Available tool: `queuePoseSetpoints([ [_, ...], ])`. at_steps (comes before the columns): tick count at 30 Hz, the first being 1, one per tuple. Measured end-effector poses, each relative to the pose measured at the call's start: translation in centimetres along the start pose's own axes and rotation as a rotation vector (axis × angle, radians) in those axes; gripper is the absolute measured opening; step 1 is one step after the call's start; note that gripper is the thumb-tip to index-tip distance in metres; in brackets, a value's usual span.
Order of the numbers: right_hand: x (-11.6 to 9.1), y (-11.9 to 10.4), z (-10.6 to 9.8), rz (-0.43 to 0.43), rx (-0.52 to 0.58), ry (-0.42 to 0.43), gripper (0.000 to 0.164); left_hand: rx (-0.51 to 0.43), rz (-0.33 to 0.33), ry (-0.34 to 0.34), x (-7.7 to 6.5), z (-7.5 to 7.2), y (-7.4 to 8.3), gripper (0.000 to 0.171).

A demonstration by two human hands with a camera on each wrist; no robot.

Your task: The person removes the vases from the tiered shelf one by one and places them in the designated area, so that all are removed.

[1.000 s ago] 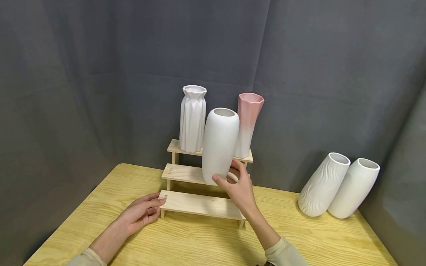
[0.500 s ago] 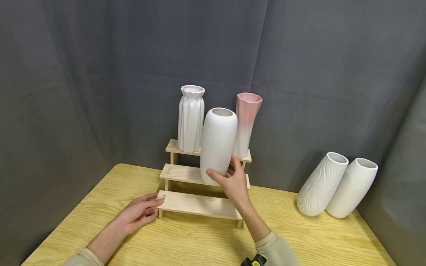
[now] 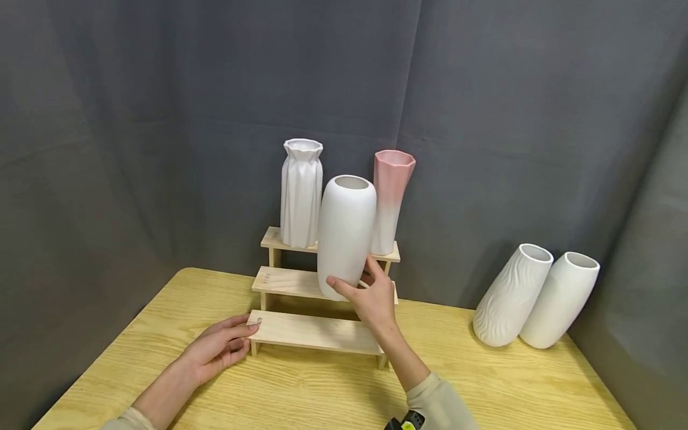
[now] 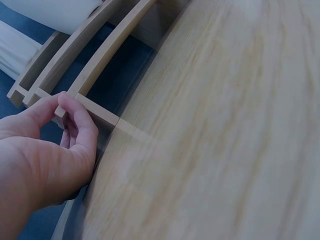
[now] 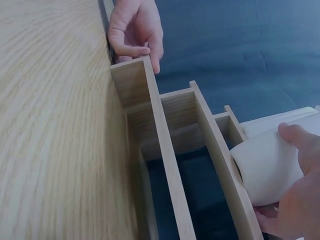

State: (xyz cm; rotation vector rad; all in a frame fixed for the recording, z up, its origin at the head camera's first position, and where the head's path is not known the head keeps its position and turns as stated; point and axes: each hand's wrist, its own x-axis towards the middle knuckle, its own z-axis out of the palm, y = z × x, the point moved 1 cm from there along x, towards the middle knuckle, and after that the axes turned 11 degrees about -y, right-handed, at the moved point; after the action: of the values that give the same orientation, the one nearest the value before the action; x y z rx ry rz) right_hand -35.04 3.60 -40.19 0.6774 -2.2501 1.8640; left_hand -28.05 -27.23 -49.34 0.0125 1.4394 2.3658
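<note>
- The smooth white vase (image 3: 346, 236) is held mouth up at the middle shelf (image 3: 290, 282) of the three-tier wooden stand (image 3: 317, 331), in front of the pleated white vase (image 3: 302, 200) and the pink-to-white vase (image 3: 391, 200); whether its base is touching the shelf cannot be told.
- It is gripped low on its right side by the right hand (image 3: 373, 298), thumb on the near face and fingers curled round behind.
- By the left hand (image 3: 217, 349), the front shelf's left end is pinched between thumb and fingers.
- The vase is judged ceramic: stiff, fairly heavy, easily chipped, perhaps slippery on its smooth wall; with so low a grip it may be top-heavy; a hold round the belly, or a second hand at the wall, would be steadier.
</note>
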Motion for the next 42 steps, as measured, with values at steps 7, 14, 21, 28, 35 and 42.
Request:
queuePoseSetpoints([
  [7,-0.6,0.3,0.2,0.014,0.015,0.023,0.081,0.012,-0.02,0.002,-0.5,-0.1,-0.2,0.079],
  [14,-0.8,0.2,0.2,0.003,0.061,0.061,0.08,0.01,-0.012,-0.016,-0.4,-0.1,-0.2,0.08],
  [21,-1.3,-0.2,0.0,0.029,0.084,0.054,0.081,0.004,-0.016,-0.005,-0.3,0.0,-0.2,0.079],
  [28,-1.9,-1.0,-0.3,0.018,0.075,0.051,0.079,0.014,-0.017,0.003,0.0,0.2,0.0,0.08],
  [35,-2.7,-1.4,-1.0,0.004,0.116,0.044,0.078,0.018,-0.02,0.021,0.0,0.2,-0.2,0.079],
  [42,-3.4,-1.7,-2.3,-0.026,0.1,0.058,0.076,0.016,-0.015,0.013,-0.1,0.2,0.2,0.081],
])
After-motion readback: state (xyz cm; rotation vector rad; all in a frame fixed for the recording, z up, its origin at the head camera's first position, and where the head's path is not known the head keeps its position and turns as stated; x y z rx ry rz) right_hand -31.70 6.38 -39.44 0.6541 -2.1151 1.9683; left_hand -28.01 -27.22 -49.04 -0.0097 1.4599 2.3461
